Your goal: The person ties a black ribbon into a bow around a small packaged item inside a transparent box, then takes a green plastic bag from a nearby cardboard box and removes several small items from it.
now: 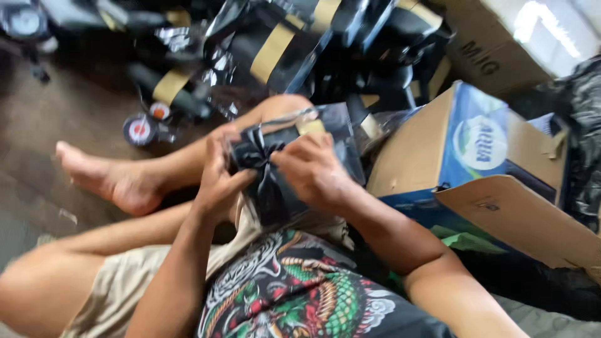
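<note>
I sit on the floor with a black plastic-wrapped parcel (275, 181) resting on my lap, a strip of tan tape on its top edge. My left hand (219, 178) grips the parcel's left side, fingers curled into the crumpled plastic. My right hand (310, 169) pinches the gathered black plastic at the parcel's middle, beside the left hand. Both hands are slightly blurred.
An open cardboard box (451, 150) with blue printed sides lies to my right. A heap of black wrapped parcels (282, 50) with tan tape fills the floor ahead. Tape rolls (141, 128) lie near my bare foot (106, 178). A larger brown carton (501, 44) stands far right.
</note>
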